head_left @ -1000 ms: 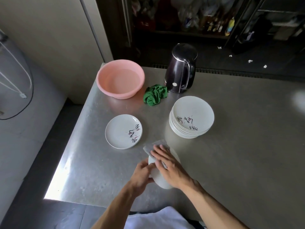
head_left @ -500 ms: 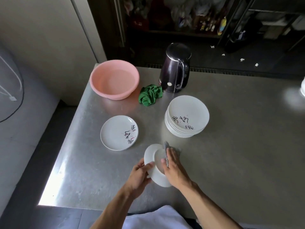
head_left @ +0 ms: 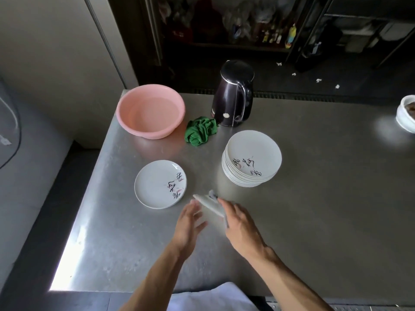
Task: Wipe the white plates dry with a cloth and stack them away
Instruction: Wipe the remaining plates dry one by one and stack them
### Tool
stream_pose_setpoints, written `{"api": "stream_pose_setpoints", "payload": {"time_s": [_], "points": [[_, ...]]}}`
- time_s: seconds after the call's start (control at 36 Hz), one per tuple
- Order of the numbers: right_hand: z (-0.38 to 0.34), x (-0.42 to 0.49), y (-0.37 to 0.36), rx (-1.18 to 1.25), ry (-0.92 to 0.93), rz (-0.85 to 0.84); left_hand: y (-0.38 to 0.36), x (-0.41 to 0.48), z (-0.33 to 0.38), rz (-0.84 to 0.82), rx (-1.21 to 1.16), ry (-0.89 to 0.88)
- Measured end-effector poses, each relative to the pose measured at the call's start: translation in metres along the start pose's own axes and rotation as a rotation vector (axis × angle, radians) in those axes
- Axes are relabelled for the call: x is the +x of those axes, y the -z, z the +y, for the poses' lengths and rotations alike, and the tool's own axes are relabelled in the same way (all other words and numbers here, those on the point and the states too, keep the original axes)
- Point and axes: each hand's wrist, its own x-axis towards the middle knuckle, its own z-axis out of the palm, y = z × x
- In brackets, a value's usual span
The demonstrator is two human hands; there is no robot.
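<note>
A white plate (head_left: 210, 206) is tilted almost on edge above the steel table (head_left: 314, 198). My right hand (head_left: 239, 223) grips its right side together with a small grey cloth (head_left: 213, 194) that pokes out above the plate. My left hand (head_left: 190, 221) is at the plate's left side with straight, blurred fingers; contact is unclear. A single white plate (head_left: 160, 184) with black writing lies flat to the left. A stack of several white plates (head_left: 251, 159) stands to the upper right.
A pink basin (head_left: 150, 111) sits at the table's far left corner, with a crumpled green cloth (head_left: 201, 133) and a dark kettle (head_left: 234, 93) beside it. A white bowl (head_left: 406, 115) is at the right edge. The table's left edge drops to the floor.
The held plate has turned from facing me to nearly edge-on. My left hand's fingers have straightened off its rim, and my right hand with the cloth has shifted to the plate's right side.
</note>
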Motion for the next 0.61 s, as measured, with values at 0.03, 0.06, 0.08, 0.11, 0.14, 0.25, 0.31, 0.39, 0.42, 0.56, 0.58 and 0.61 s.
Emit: {"api": "stream_pose_setpoints", "payload": {"time_s": [0.03,0.06,0.08,0.11,0.14,0.25,0.31,0.39,0.42,0.56,0.58,0.61], "points": [[-0.001,0.004,0.002,0.129,-0.131,0.031,0.002,0.001,-0.003,0.070,0.067,-0.015],[-0.001,0.008,0.004,0.234,-0.290,0.059,0.005,0.001,-0.007,0.112,0.128,-0.022],[0.002,0.012,0.004,0.330,-0.448,0.064,0.008,0.000,-0.011,0.119,0.176,-0.029],[0.004,0.015,0.004,0.433,-0.594,0.063,0.010,-0.002,-0.014,0.092,0.196,-0.034],[0.009,0.016,0.002,0.523,-0.706,0.071,0.012,-0.005,-0.016,0.057,0.191,-0.030],[0.018,0.012,-0.008,0.611,-0.919,0.130,0.018,-0.010,-0.012,0.049,0.139,0.036],[0.022,0.009,-0.011,0.545,-0.983,0.185,0.017,-0.011,-0.010,0.063,0.142,0.046],[0.025,0.005,-0.013,0.512,-1.020,0.273,0.015,-0.017,-0.007,0.073,0.161,0.034],[0.023,0.003,-0.015,0.491,-0.987,0.266,0.015,-0.019,-0.007,0.079,0.166,0.029],[0.006,-0.003,-0.037,0.143,-0.673,-0.103,0.013,-0.024,-0.012,0.057,0.210,0.035],[0.002,-0.004,-0.041,0.062,-0.613,-0.203,0.011,-0.025,-0.013,0.039,0.219,0.036],[-0.002,-0.004,-0.045,0.036,-0.552,-0.284,0.009,-0.026,-0.014,0.023,0.228,0.033]]}}
